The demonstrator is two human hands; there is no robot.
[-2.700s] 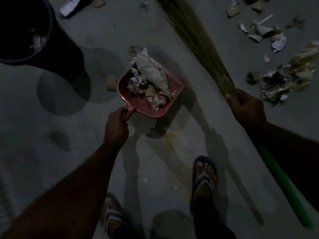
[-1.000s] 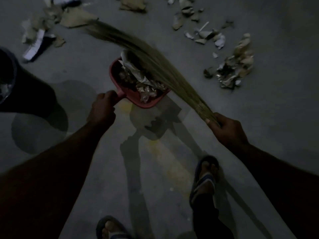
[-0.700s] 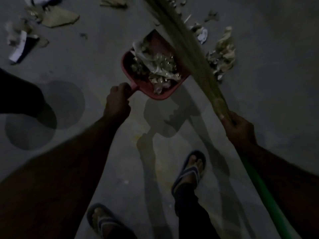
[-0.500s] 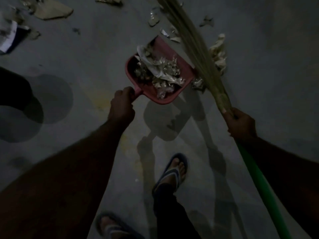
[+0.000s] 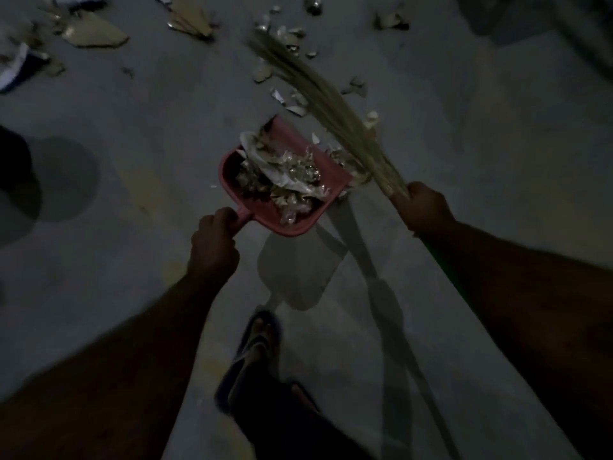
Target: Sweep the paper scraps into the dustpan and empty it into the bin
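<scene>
Overhead, the left hand (image 5: 214,242) has a closed grip round the handle of the scrap-filled pink dustpan (image 5: 265,214); the right hand (image 5: 423,207) grips the broom (image 5: 331,107).

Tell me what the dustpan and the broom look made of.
Dustpan: probably moulded plastic, pinkish-red, smooth and dull, with one-piece rounded walls. Broom: the head seems to be dried grass or straw, shown by pale thin strands fanning loose. Dim light leaves the finish of both open.
</scene>
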